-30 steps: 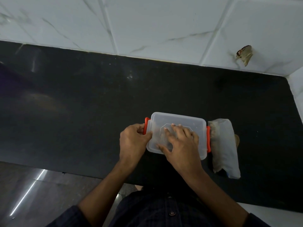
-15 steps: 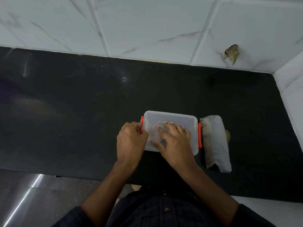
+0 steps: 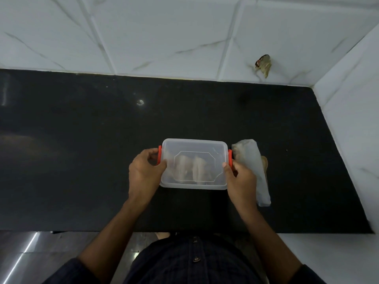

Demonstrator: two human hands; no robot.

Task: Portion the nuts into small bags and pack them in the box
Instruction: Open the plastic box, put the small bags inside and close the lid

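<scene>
I am watching two hands at work on one box. The left hand [image 3: 143, 171] is curling round the left end of the clear rectangular plastic box [image 3: 194, 163], its thumb lying on the lid's near-left corner and its fingers bending round the orange clip on the left end [image 3: 159, 155]. The right hand [image 3: 241, 178] is gripping the right end in the same manner, thumb tip touching the lid edge just beside the orange clip on the right end [image 3: 230, 158], with the fingers wrapping down out of sight. So I am counting two clips, one per end, each with a hand on it.

The box is sitting on the black stone counter [image 3: 82, 150], near its front edge, with its translucent lid on. Through the lid I am making out two pale small bags [image 3: 191, 168] lying side by side; whether more are lying beneath them I cannot tell.

Just beside the box on the right, one larger cloudy plastic bag [image 3: 253, 167] is lying on the counter, partly behind the right hand. One tan wooden piece [image 3: 264, 163] is peeking out from its far side; I cannot tell what it is.

Behind the counter, white marbled wall tiles [image 3: 164, 37] are rising, and one brownish scrap [image 3: 264, 65] is clinging to them.
</scene>
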